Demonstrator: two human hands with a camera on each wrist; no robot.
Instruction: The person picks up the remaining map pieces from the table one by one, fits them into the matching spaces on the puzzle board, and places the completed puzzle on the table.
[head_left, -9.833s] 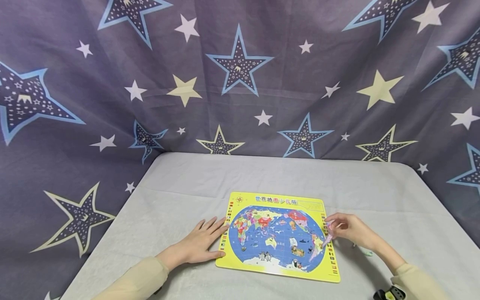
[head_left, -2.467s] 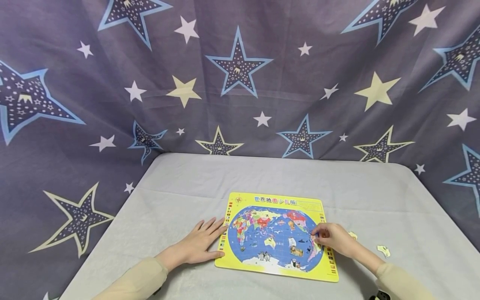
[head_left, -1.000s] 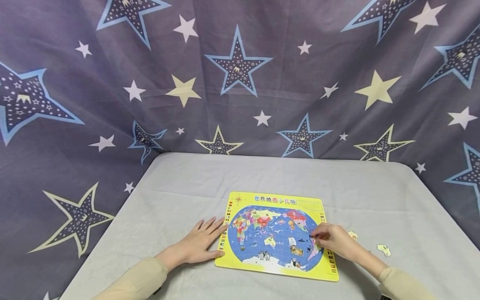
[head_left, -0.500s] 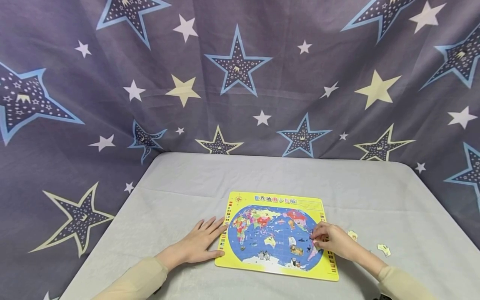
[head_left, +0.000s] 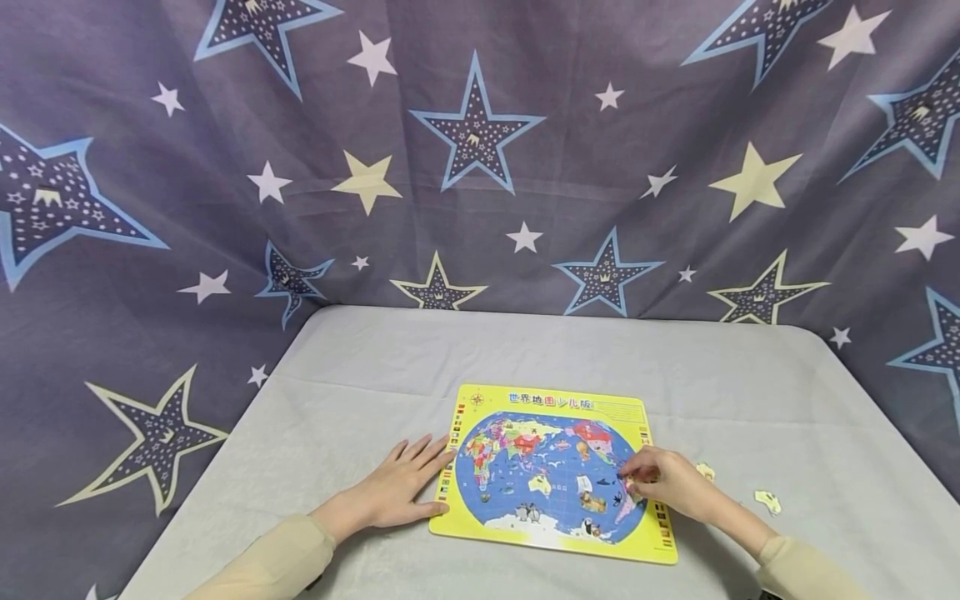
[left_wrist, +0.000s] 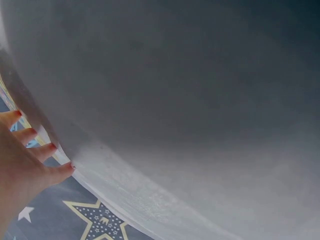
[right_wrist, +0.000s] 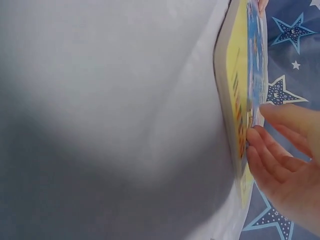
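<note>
A yellow-bordered world map puzzle board [head_left: 555,543] lies flat on the table in the head view. My left hand [head_left: 397,487] rests with spread, straight fingers at the board's left edge, fingertips touching the border; in the left wrist view the same hand [left_wrist: 30,155] has its fingers spread. Over the right side of the map, my right hand [head_left: 667,482] has thumb and fingers curled in a pinch at a pink-and-yellow South America puzzle piece [head_left: 627,507], partly covered by the fingers. The right wrist view shows the right hand [right_wrist: 287,155] with fingertips down on the board [right_wrist: 237,65].
A small yellowish puzzle piece [head_left: 705,472] lies just beyond the right hand, and another loose piece [head_left: 767,501] lies farther right. Pale grey cloth covers the table [head_left: 540,350]. A star-patterned curtain [head_left: 480,217] hangs behind and at the sides.
About ten seconds ago the right hand held a pinkish piece upright at the board's right edge; it has since moved left onto the map. Its fingertips have shifted slightly. The left hand stays put.
</note>
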